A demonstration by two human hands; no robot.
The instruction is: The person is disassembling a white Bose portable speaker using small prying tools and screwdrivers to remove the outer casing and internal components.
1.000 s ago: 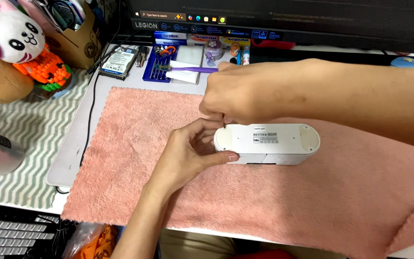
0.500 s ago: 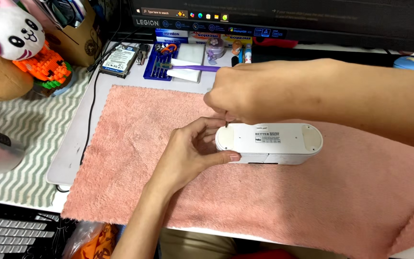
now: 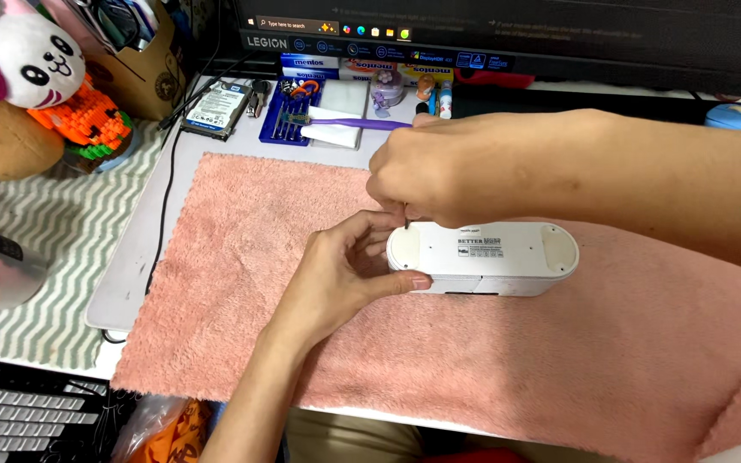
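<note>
Left hand (image 3: 345,274) clasps white device (image 3: 484,257) end — right hand (image 3: 439,176) pinches thin screwdriver (image 3: 406,216) at its top edge.

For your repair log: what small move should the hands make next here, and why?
Probably keep turning the thin screwdriver in place. The right hand pinches it upright, tip at the left end of the white device, while the left hand braces that end on the pink towel.
</note>
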